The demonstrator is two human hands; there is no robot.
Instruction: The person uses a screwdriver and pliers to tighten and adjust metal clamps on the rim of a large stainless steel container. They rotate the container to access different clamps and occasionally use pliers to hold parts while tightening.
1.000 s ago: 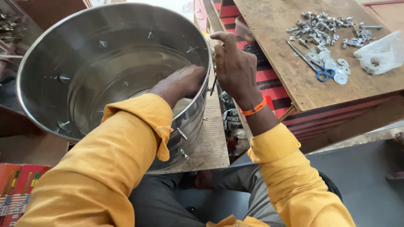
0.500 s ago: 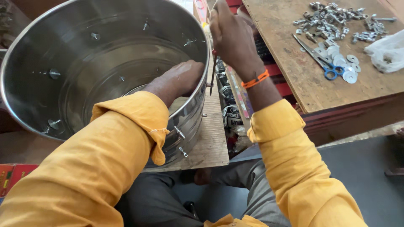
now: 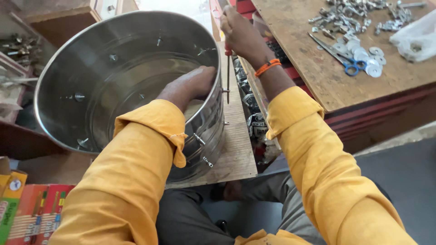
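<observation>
The drum lies tilted on the desk. The left hand presses inside its wall at 3 o'clock, grip unclear; the right hand grips a screwdriver on an outside screw. The tip may slip and jab the wall, or the drum may roll.

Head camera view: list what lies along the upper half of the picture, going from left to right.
Steel drum → left hand inside the drum's right wall → screwdriver held in the right hand → blue-handled scissors → flat washers → white plastic bag.
</observation>
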